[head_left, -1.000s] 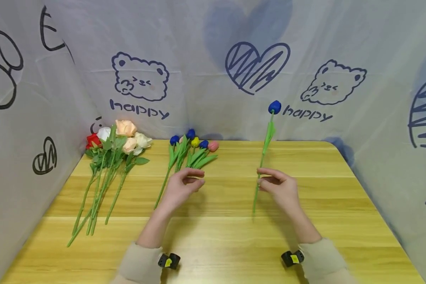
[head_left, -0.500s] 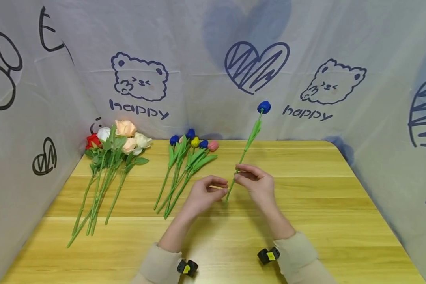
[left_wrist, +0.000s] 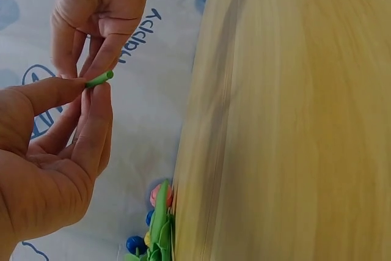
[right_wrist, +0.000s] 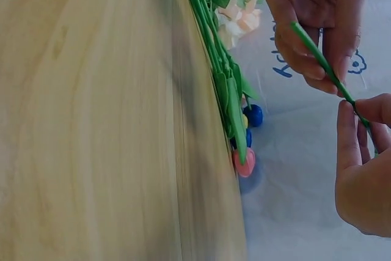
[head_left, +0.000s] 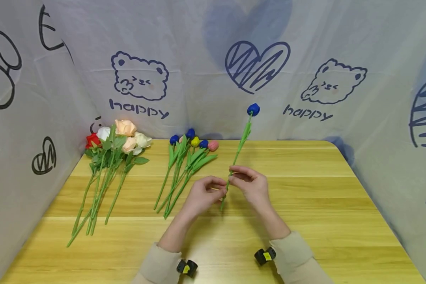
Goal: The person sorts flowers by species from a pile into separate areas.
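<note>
A single artificial blue tulip [head_left: 253,109] is held above the table, its stem leaning with the bloom up and to the right. My right hand [head_left: 253,186] pinches the stem between thumb and fingers, below the leaf. Lower down, near the stem's end, my left hand [head_left: 206,194] holds it with thumb and fingertips. In the left wrist view the cut green stem end [left_wrist: 101,79] pokes out between the left thumb and fingers. The right wrist view shows the green stem [right_wrist: 317,54] running across both hands, with the bloom out of sight.
Several tulips [head_left: 184,165] in blue, yellow and pink lie on the wooden table [head_left: 323,197] left of my hands. Farther left lies a bunch of roses [head_left: 126,128] in red, white, peach and cream. A printed white cloth [head_left: 206,90] hangs behind the table and along its sides.
My right hand has brought the blue tulip leftward from the right side. My left hand has moved right, away from the lying tulips, and now holds the lower stem.
</note>
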Tool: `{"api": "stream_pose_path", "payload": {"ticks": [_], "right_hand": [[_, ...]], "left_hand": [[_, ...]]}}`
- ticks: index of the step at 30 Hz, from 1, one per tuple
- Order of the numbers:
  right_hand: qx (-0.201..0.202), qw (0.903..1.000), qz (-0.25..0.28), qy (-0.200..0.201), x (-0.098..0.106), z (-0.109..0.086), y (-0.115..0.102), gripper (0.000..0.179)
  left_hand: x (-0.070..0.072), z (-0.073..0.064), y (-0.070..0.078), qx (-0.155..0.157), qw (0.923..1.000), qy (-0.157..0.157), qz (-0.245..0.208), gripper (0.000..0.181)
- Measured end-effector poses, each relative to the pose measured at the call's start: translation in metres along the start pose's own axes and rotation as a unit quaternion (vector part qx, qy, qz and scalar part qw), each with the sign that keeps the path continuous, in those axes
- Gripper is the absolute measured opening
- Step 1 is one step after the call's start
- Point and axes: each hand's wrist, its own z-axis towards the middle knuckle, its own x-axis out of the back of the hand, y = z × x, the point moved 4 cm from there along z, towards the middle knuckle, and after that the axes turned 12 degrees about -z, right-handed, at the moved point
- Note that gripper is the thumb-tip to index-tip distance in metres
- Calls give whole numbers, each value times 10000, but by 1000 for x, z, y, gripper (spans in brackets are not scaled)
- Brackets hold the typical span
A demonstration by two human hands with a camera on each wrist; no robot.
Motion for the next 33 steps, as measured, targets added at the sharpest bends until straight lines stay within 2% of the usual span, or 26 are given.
{"api": "stream_pose_path", "payload": {"ticks": [7, 11, 16, 23, 29, 33], "right_hand": [[-145, 9993, 168, -316, -15, 9, 0, 30], [-288, 9979, 337, -476, -24, 22, 1, 30], [-548, 9936, 793, -593, -38, 39, 4, 30], [-871, 9871, 1164, -673, -67, 58, 15, 31], [-990, 9871, 881, -899, -95, 69, 30, 30], [-1275, 9827, 739, -1124, -110, 72, 41, 31]], "left_hand": [[15, -4, -1, 91, 9999, 66, 103, 19], [27, -8, -2, 123, 9995, 59, 268, 19], [45, -15, -1, 219, 9984, 94, 520, 19], [69, -23, 1, 265, 9951, 348, 887, 18], [87, -23, -5, 532, 9862, 657, 1423, 17], [98, -20, -10, 742, 9775, 792, 1809, 16]]}}
